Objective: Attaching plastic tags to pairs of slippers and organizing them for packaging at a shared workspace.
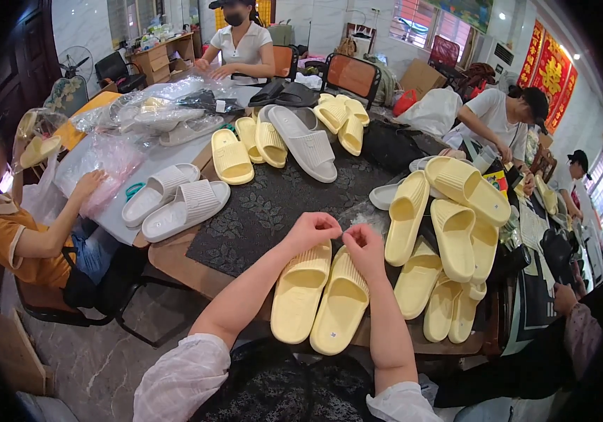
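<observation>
Person's black lace front (280, 387) nearest. Yellow slipper pair (301, 295) just beyond, on table (182, 271), heels toward person. Left hand (310, 231) and right hand (366, 250) by toe straps, fingertips pinched narrow, nearly meeting; cannot tell whether anything thin is held. Grey slippers (187, 209) farther left.

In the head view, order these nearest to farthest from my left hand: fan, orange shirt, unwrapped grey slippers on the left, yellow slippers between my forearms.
From your left hand:
1. Yellow slippers, just below it.
2. Grey slippers, leftward on the table.
3. Orange shirt, farther left, on someone seated.
4. Fan, back left.
</observation>
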The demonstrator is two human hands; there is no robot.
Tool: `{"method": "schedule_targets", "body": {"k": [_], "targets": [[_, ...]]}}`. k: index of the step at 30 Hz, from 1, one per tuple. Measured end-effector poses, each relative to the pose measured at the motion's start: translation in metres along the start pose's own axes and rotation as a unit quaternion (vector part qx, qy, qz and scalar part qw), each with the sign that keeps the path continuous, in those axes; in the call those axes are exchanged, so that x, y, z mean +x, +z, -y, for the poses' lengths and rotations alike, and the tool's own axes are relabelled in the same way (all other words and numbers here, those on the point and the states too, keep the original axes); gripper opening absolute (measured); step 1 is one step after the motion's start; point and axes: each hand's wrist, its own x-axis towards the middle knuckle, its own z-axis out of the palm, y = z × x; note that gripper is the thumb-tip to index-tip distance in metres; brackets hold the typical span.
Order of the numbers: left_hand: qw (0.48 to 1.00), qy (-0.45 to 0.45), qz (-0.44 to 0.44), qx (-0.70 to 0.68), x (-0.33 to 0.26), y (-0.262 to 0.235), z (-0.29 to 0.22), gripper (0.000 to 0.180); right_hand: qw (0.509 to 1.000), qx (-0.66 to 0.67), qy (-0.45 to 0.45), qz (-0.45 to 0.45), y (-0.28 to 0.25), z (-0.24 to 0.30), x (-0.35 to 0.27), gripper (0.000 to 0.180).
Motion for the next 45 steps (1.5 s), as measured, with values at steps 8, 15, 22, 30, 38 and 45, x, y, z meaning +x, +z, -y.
{"method": "schedule_targets", "body": {"k": [8,15,22,30,38,45], "targets": [[0.996,0.019,-0.071,-0.044,0.005,0.000,0.008,0.013,0.999,0.000,0.024,-0.037,0.000,-0.005,0.001,0.010],[1.000,0.018,-0.011,0.015,0.002,0.004,0.005,0.012,0.999,-0.037,-0.015,0.026,0.001,0.004,-0.002,0.009],[0.996,0.023,-0.069,-0.052,0.004,0.000,0.007,0.013,1.000,-0.025,0.002,0.017,0.000,0.004,-0.001,0.010],[0.995,0.001,-0.094,-0.040,0.005,0.000,0.005,0.012,0.999,0.011,0.039,-0.025,-0.001,0.000,0.000,0.010],[0.996,0.064,-0.057,0.005,0.003,0.004,0.009,0.016,1.000,-0.017,-0.014,-0.017,0.002,-0.004,0.001,0.011],[0.997,0.061,-0.034,0.017,-0.001,0.006,0.003,0.013,1.000,-0.008,-0.019,-0.002,0.001,0.006,-0.002,0.009]]}}
